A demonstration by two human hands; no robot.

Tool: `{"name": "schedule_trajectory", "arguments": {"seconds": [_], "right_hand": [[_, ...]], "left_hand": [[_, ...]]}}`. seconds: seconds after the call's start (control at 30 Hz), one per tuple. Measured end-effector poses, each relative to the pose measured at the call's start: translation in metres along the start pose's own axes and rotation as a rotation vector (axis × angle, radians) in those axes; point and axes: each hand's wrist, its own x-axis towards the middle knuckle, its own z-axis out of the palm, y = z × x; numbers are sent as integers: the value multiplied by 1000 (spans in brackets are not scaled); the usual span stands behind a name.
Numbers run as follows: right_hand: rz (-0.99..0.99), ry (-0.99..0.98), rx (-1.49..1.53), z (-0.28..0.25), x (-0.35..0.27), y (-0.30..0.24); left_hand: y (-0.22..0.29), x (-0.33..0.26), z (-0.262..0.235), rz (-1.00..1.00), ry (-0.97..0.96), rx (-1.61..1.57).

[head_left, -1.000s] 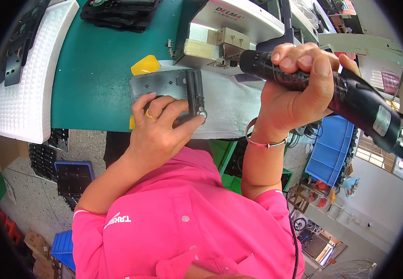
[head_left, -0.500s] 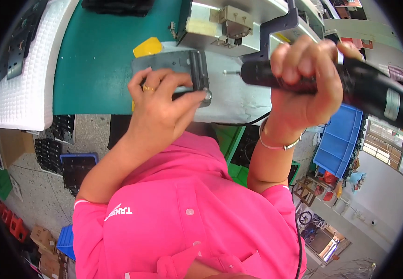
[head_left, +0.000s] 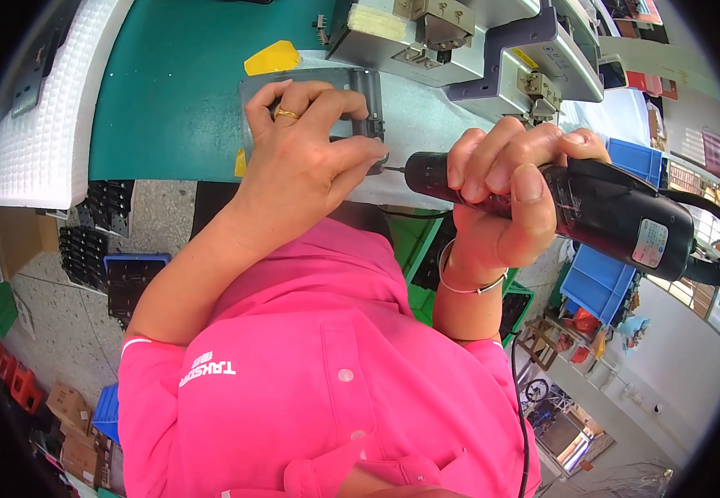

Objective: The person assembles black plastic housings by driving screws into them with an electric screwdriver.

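My left hand, fingers bent, grips a flat dark grey panel on the bench and presses it down. A black raised strip runs along the panel's right edge, and my left thumb and forefinger meet at its near end. My right hand is wrapped round a black electric screwdriver, held almost level. Its thin bit points left and reaches the panel's near right corner, by my left fingertips. Whether a screw sits at the tip is hidden.
Grey metal fixtures stand behind the panel at the right. Yellow pieces lie by the panel on the green mat. White foam borders the mat at left. A cable trails from the screwdriver.
The screwdriver has come left and nearer, its bit now at the panel's corner; before, it was apart with a screw-like piece at its tip. My left hand stays on the panel.
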Motion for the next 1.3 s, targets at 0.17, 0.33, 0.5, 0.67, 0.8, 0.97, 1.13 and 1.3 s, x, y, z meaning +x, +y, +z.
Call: {"name": "schedule_trajectory", "arguments": {"seconds": [0.17,0.33,0.5,0.67,0.8,0.97,1.13,1.3], "right_hand": [[-2,-9,-29,1,0,2],[9,0,-55,4,-2,0],[-8,-126,-165,10,-4,3],[-85,-91,-234,14,-12,5],[-95,-47,-262,15,-8,11],[-147,-32,-271,6,-15,12],[-85,155,2,-13,-8,-10],[-482,423,-287,-57,26,-60]], "left_hand": [[0,-1,0,-6,-6,-1],[1,-3,-1,-16,-13,-2],[0,-4,0,-26,-10,-19],[-2,-4,2,-15,18,-31],[-3,-1,3,-5,16,-30],[1,-1,1,-8,12,13],[6,-1,3,30,54,27],[10,0,-1,24,33,45]]}}
